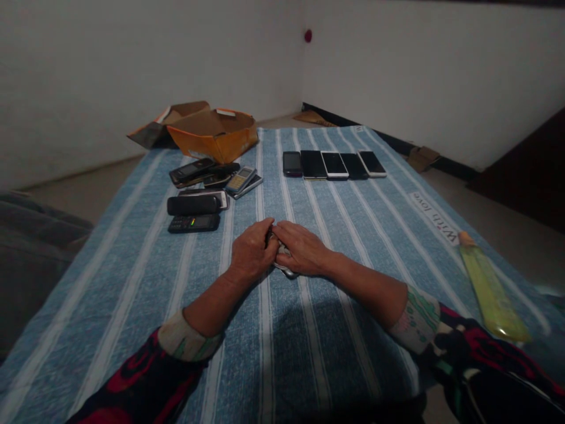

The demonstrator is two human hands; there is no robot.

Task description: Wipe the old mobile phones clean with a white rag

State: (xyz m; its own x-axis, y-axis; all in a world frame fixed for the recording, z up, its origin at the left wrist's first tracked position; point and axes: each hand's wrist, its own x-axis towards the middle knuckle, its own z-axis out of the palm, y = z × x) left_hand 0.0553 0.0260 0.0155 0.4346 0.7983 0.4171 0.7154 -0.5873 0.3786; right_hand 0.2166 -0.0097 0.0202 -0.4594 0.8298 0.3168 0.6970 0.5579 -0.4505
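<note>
- And we're up on the wearer's head, one view only, looking forward and down!
- Sleeves [136,377] enter from the lower left and lower right, right under the lens.
- Left hand [251,250] and right hand [306,247] sit mid-frame, fairly close.
- The striped tablecloth [233,353] runs away lengthwise, narrowing upward.
- Farthest off, top centre: the wall corner [302,65], almost upright!

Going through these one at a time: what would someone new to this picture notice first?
Probably the left hand and right hand, brought together around a mostly hidden pale object mid-table. Next, perhaps, the neat row of five phones beyond them to the right, against the looser cluster of phones on the left. The orange box behind that cluster and the yellow bottle at the right edge add bright colour.
</note>
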